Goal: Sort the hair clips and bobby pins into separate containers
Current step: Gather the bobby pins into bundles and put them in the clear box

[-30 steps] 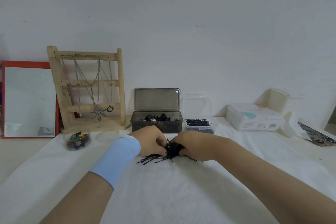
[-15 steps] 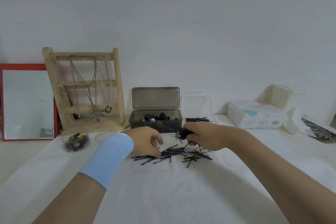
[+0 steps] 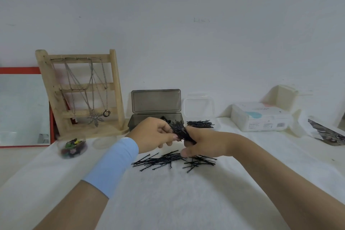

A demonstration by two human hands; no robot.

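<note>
A bundle of black bobby pins [image 3: 180, 129] is held up between both hands, above the white cloth. My right hand [image 3: 201, 143] grips the bundle from the right and below. My left hand [image 3: 155, 134] pinches its left side with thumb and fingers. More loose bobby pins [image 3: 173, 160] lie scattered on the cloth under the hands. Behind them stands an open smoky-grey box [image 3: 155, 115] holding dark hair clips, partly hidden by my left hand. To its right a clear box [image 3: 199, 110] holds a heap of bobby pins [image 3: 200, 123].
A wooden jewellery stand [image 3: 80, 95] with necklaces and a red-framed mirror [image 3: 24, 108] stand at the back left. A small clear bowl of coloured clips [image 3: 72, 148] and a clear lid [image 3: 104, 142] sit left. A white tissue pack [image 3: 261, 117] lies back right.
Both hands have risen from the pile on the cloth. The right hand lifted a bundle of pins, and the left hand came up to pinch it too.
</note>
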